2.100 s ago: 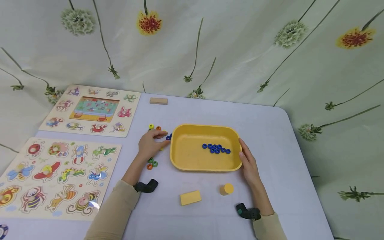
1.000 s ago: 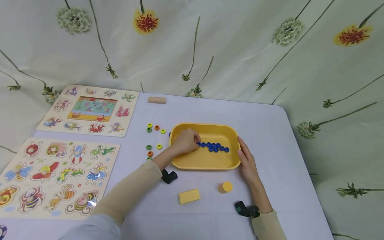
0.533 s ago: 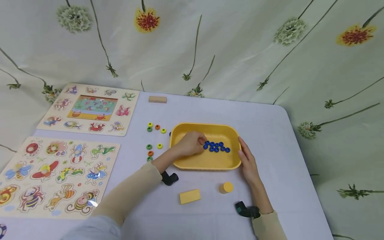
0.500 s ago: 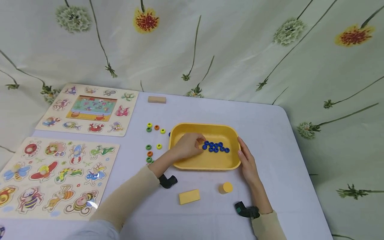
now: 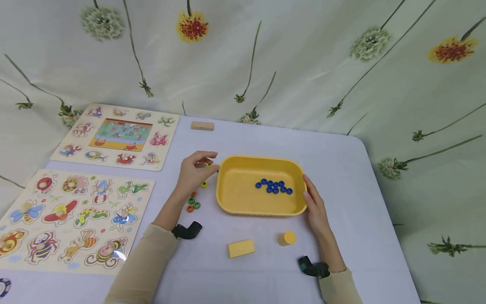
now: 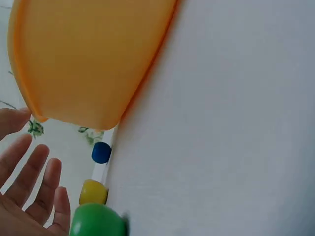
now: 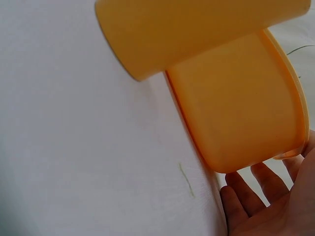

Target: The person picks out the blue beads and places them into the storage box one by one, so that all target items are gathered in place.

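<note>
A yellow rectangular tray (image 5: 243,200) holds several blue ring-shaped beads (image 5: 275,190) bunched right of its middle. My left hand (image 5: 193,171) hovers at the tray's left end, thumb and fingers spread with nothing between them. Beneath and beside it lie a blue bead (image 6: 101,153), partly hidden in the head view, a yellow bead (image 5: 204,185), and green (image 5: 191,200) and orange (image 5: 190,208) beads. On the far side, my right hand (image 5: 316,207) rests against the tray's right end wall, its long fingers extended along the outside and thumb tip at the rim.
A pale yellow rectangular block (image 5: 241,248) and a yellow cylinder (image 5: 287,238) stand in front of the tray. Two picture puzzle boards, one with sea animals (image 5: 159,154) and one with insects (image 5: 87,228), occupy the left. A small wooden block (image 5: 202,126) lies at the back edge.
My left hand carried a blue bead from the tray's left side into the tray, left it with the others, then withdrew leftward to the loose beads. My right hand stayed put.
</note>
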A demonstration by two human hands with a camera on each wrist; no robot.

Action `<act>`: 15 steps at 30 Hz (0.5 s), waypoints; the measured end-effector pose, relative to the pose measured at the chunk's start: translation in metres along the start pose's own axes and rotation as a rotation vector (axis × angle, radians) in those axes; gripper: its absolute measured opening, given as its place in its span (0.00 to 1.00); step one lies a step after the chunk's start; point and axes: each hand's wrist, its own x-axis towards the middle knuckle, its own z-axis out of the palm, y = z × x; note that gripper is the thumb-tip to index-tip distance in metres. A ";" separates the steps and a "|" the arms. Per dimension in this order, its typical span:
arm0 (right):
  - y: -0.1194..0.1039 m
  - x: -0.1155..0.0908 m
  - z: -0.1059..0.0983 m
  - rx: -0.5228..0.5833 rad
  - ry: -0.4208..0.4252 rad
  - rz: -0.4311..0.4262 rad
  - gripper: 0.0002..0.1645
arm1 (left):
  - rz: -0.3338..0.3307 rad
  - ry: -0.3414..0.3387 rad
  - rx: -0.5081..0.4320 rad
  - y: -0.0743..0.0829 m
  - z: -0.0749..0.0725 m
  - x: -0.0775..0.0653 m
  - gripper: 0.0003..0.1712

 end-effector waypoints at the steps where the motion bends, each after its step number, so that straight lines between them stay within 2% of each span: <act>1: 0.000 0.000 0.000 0.000 -0.001 0.002 0.26 | -0.023 -0.010 -0.011 -0.006 0.000 -0.001 0.22; 4: 0.000 -0.001 0.000 0.004 -0.005 -0.004 0.26 | -0.064 -0.030 -0.011 -0.022 0.000 -0.002 0.23; 8: 0.000 -0.001 0.000 0.016 -0.009 -0.013 0.26 | -0.099 -0.041 0.040 -0.032 0.001 -0.001 0.22; 11: 0.000 -0.001 0.000 0.018 -0.009 -0.015 0.26 | -0.115 -0.065 0.117 -0.036 0.003 -0.001 0.20; 15: 0.001 -0.001 0.000 0.019 -0.009 -0.017 0.26 | -0.095 -0.075 0.269 -0.039 0.008 0.001 0.19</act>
